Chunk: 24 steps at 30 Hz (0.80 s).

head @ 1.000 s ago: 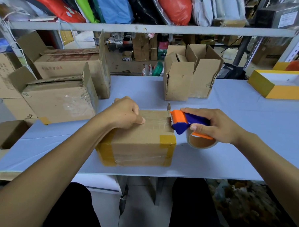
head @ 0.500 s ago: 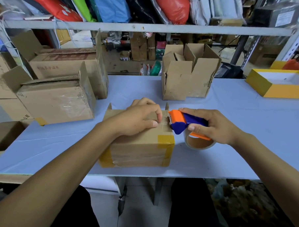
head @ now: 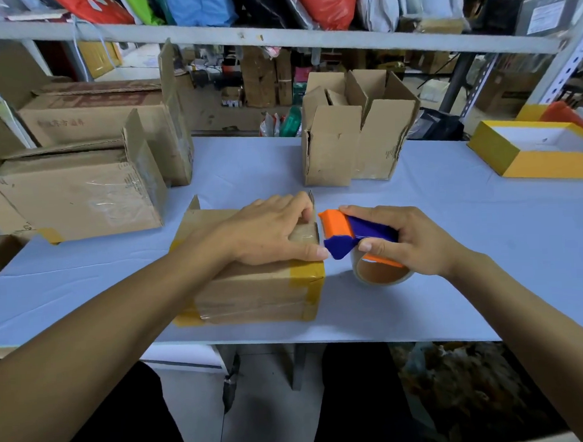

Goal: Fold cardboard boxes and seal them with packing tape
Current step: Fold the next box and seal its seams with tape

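Cardboard box (head: 253, 289) (flaps closed) under flat left hand (head: 270, 231), right hand (head: 408, 239) fingers clamped on tape dispenser (head: 354, 238)

Orange-and-blue tape dispenser (head: 351, 233), brown box (head: 253, 289) with yellow corners.

Taping a cardboard box on a pale blue table

The left hand (head: 270, 231) presses flat on the top of the cardboard box (head: 253, 289), fingertips at its 3 o'clock edge; just beside it the right hand (head: 408, 242) grips an orange-and-blue tape dispenser (head: 347, 231) with its roll resting on the table (head: 485, 245). Open boxes (head: 353, 141) stand at 12 o'clock, a yellow tray (head: 531, 157) at 2 o'clock.
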Each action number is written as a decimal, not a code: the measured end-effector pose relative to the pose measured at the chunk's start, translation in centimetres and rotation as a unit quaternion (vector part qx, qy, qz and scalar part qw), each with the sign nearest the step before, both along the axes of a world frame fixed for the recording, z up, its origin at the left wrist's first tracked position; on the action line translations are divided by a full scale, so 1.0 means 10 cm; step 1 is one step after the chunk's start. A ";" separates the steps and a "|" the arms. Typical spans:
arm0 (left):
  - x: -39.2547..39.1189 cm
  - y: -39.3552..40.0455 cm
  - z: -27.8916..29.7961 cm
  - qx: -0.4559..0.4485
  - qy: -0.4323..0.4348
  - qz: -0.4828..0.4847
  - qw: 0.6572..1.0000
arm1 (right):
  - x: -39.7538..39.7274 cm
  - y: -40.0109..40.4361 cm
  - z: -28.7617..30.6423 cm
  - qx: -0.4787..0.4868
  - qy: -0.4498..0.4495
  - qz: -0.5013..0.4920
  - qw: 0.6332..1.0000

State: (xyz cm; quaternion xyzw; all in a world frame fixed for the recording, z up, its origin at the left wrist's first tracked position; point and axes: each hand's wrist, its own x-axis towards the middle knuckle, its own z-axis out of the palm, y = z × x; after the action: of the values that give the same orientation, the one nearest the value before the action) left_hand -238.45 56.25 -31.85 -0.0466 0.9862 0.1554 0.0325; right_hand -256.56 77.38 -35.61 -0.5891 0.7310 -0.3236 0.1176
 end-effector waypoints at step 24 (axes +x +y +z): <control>-0.01 0.00 -0.03 -0.033 -0.024 -0.018 0.999 | -0.12 -0.09 0.07 0.105 0.147 0.018 0.983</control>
State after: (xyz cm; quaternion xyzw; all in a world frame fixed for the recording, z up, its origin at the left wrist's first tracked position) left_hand -238.59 56.22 -32.19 -0.0336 0.9904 0.1212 0.0572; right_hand -257.74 76.53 -34.91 -0.6276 0.7598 -0.1523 0.0757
